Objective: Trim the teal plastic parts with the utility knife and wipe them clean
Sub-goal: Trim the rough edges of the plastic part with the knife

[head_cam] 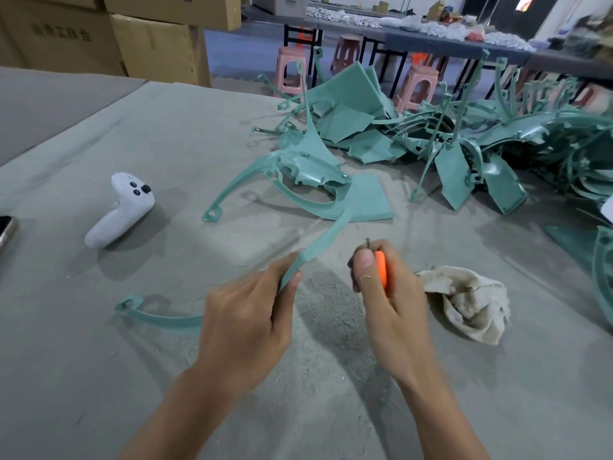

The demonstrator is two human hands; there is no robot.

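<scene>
1. At the far left edge, part of a phone, flat on the grey table.
2. Right of it, a white controller, lying on its side, well apart from both hands.
3. Behind, at top left, stacked cardboard boxes.
4. Low and left of centre, a curved teal strip: looped end on the table, other end rising up and right toward a flat teal panel. Joined to it or not, cannot tell.
5. Left hand clamped round the middle of the strip, thumb on top, fingers curled under.
6. Beyond, near centre, one large teal part lying by itself.
7. Apart from the left hand, right hand wrapped round an orange knife, thumb up along the handle. Dark blade tip poking out above the fist, near the strip but clear of it.
8. Just beside that hand, a crumpled off-white rag on the table.
9. Further back and right, a tangled pile of teal parts.
10. Behind the pile, pink stools.
</scene>
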